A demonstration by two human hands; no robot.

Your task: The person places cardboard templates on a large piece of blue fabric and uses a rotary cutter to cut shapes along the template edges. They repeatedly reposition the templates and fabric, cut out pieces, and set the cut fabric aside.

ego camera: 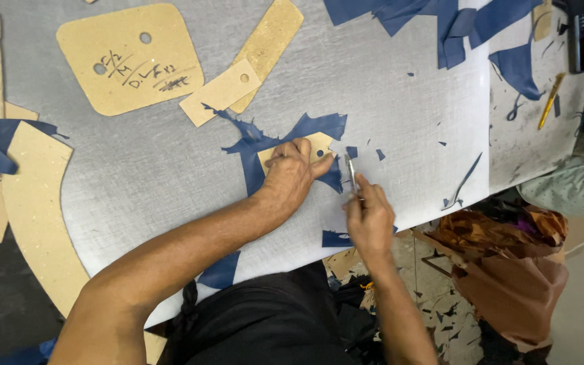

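2 hands | left hand [290,174] flat, pressing cardboard template [319,144] on blue material [255,162] | right hand [368,220] gripping knife [351,170]

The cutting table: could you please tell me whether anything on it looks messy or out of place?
Small blue offcuts lie strewn over the grey cutting mat beside the knife in the right hand, and more scraps have dropped to the floor. Otherwise nothing stands out.

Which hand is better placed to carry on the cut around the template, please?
Probably the right hand: it holds the knife with its tip beside the template. The left hand presses the template flat on the blue material.
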